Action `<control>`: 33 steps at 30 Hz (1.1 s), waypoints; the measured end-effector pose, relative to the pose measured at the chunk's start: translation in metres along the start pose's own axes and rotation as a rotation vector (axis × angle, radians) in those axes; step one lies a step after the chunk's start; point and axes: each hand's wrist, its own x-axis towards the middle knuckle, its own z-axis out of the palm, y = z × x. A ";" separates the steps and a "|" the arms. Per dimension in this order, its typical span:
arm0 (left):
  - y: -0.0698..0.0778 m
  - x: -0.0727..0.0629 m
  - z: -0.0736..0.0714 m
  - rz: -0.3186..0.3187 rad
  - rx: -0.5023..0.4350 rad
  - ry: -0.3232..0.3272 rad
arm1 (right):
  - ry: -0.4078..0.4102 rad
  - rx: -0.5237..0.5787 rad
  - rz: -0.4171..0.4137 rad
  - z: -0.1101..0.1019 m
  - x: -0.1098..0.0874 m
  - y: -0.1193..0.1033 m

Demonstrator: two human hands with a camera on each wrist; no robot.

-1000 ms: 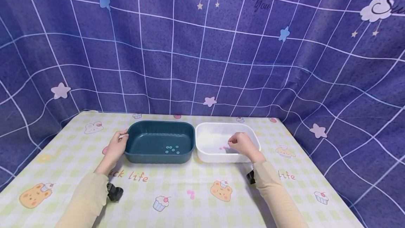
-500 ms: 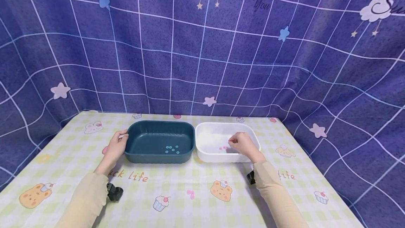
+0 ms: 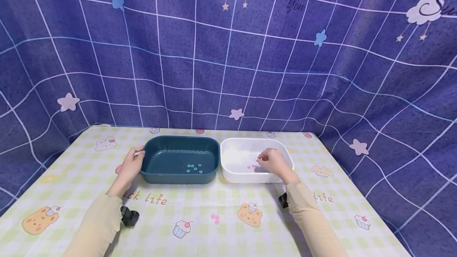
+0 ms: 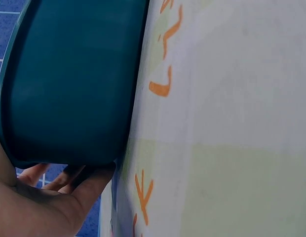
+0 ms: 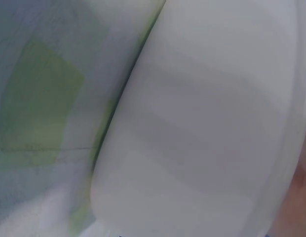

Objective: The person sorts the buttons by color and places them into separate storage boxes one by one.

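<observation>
My left hand (image 3: 132, 164) rests against the left end of a dark teal plastic bin (image 3: 180, 179). In the left wrist view, fingers (image 4: 96, 185) spread along the bin's outer end wall. Several small teal ring-like pieces (image 3: 192, 166) lie on its floor. My right hand (image 3: 274, 162) reaches over the front of a white bin (image 3: 237, 177), thumb and fingertips drawn close together inside it. I cannot tell whether a small piece is between them. Small pink pieces (image 3: 253, 166) lie on the floor just left of the fingertips. The right wrist view mostly shows the white bin's outer wall (image 5: 202, 113).
Both bins stand side by side on a checked tablecloth (image 3: 160, 221) printed with cartoons. A small group of pink pieces (image 3: 215, 219) lies on the cloth nearer the front. Behind the table hangs a blue gridded curtain (image 3: 200, 70). Black wrist cameras (image 3: 129, 216) sit on the sleeves.
</observation>
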 end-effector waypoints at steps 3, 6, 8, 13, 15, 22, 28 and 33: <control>-0.001 0.000 0.000 -0.003 0.000 0.000 | 0.016 0.003 -0.010 0.000 0.000 -0.003; -0.002 -0.001 0.000 -0.004 0.004 0.003 | 0.040 0.008 -0.036 0.000 0.000 -0.008; -0.002 -0.001 -0.001 0.000 0.011 0.007 | 0.053 0.010 -0.056 0.000 0.000 -0.013; -0.001 -0.001 -0.002 0.016 0.020 0.015 | 0.071 0.019 -0.089 -0.003 0.002 -0.026; 0.000 0.000 -0.002 0.017 0.015 0.013 | 0.071 0.031 -0.094 -0.004 0.003 -0.033; 0.002 0.002 -0.003 0.014 0.012 0.014 | 0.065 0.046 -0.140 -0.004 0.003 -0.050; 0.003 0.001 -0.002 0.013 -0.001 0.011 | 0.081 0.060 -0.193 0.000 0.004 -0.062; 0.001 0.001 -0.003 0.024 0.003 0.011 | 0.075 0.060 -0.252 0.005 0.002 -0.074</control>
